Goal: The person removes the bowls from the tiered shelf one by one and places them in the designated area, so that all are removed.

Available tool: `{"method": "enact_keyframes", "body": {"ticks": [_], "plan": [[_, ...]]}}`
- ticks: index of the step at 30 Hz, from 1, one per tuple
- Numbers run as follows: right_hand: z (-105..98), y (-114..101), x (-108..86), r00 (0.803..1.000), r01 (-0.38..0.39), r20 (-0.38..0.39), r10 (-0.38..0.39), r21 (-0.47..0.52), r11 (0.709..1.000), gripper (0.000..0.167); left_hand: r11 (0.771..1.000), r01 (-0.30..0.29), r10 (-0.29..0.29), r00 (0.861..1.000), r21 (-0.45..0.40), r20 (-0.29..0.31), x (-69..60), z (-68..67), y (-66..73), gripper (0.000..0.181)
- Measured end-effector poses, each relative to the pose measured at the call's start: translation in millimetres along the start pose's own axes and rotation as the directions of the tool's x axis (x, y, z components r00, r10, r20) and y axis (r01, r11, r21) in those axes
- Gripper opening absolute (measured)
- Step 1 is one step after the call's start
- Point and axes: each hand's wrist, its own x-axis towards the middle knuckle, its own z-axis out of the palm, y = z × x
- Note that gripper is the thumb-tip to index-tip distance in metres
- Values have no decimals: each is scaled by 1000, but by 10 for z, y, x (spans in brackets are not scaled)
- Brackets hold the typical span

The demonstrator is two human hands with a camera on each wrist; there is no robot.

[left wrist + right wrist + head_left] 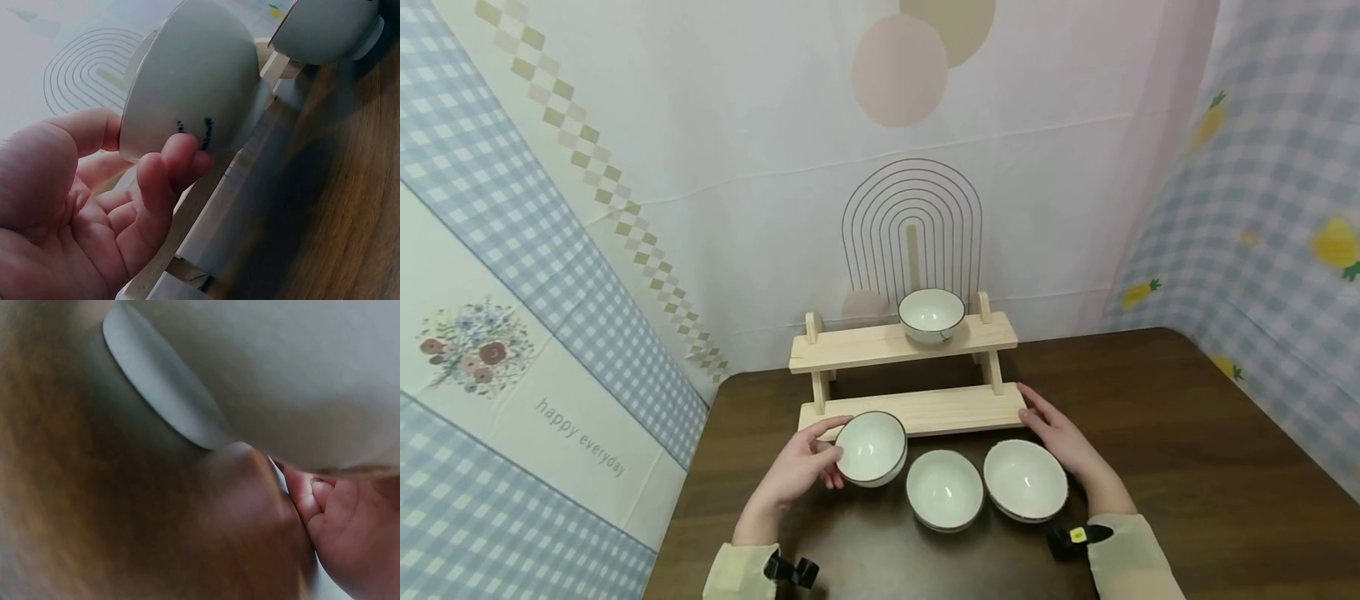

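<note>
My left hand (pixel 801 462) pinches the rim of a white bowl (pixel 871 448) with a dark edge, tilted in front of the lower shelf. In the left wrist view, dark marks show on this bowl's (pixel 200 75) outside, and it is off the table. The right hand (pixel 1060 433) touches the right end of the wooden two-tier rack (pixel 917 412), fingers extended and thumb apart. Two more white bowls stand on the table, a middle bowl (pixel 945 490) and a right bowl (pixel 1026 480) beside the right hand. Another bowl (pixel 931 315) sits on the upper shelf.
The dark brown wooden table (pixel 1187 467) extends to both sides of the rack. A printed cloth (pixel 760 108) hangs behind it, with checked cloth at left and right. Black wrist straps (pixel 790 571) are worn over the pale sleeves.
</note>
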Motion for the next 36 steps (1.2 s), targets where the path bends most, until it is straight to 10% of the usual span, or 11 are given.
{"method": "enact_keyframes", "body": {"ticks": [36], "plan": [[-6, -3, 11, 1000, -18, 8, 18, 8, 1000, 71, 982, -15, -41, 956, 189, 289, -113, -240, -105, 49]]}}
